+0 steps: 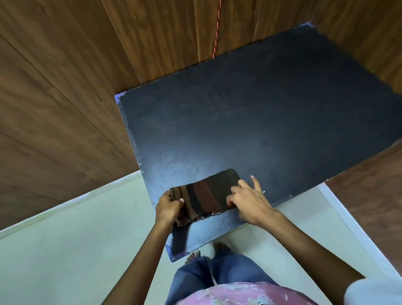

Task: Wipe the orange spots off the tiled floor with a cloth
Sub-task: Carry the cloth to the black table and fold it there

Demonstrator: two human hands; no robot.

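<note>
A folded cloth point(205, 194) with dark brown and rust stripes lies near the front edge of a black table point(278, 119). My left hand point(167, 208) pinches the cloth's left end between thumb and fingers. My right hand point(248, 200) rests on the cloth's right end with the fingers spread, thumb and fingertips pressing on the fabric. The pale tiled floor point(57, 254) spreads to the left and below the table. No orange spots show on the tiles in view.
Wood-panelled walls point(40, 94) enclose the table at the back and on both sides. A red cord point(217, 24) hangs down the back panel. My bare feet point(205, 251) and blue trouser legs stand at the table's front edge. A white skirting strip point(345, 214) runs along the right wall.
</note>
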